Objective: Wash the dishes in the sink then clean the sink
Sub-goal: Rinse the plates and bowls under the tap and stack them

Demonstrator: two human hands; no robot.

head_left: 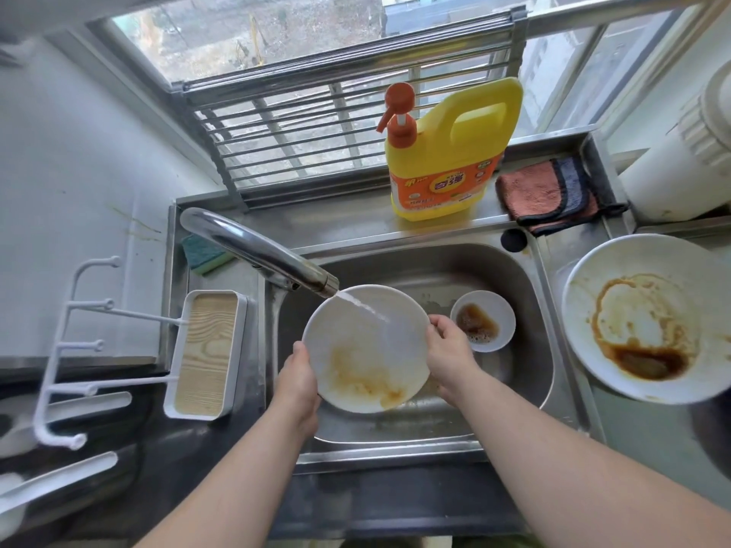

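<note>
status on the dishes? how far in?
Early. Nothing looks clean yet. In hand: left hand and right hand hold a stained plate under the running faucet. Left: small sauce dish in the sink, big stained plate on the counter, then the sink itself.

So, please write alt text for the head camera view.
Both hands, left hand and right hand, hold a stained white plate under the running faucet over a steel sink; another dirty plate waits right.

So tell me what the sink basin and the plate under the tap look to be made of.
Sink basin: likely stainless steel, brushed grey with soft reflections. Plate, held by the left hand and right hand: probably glazed ceramic, possibly melamine; smooth glossy white.
</note>
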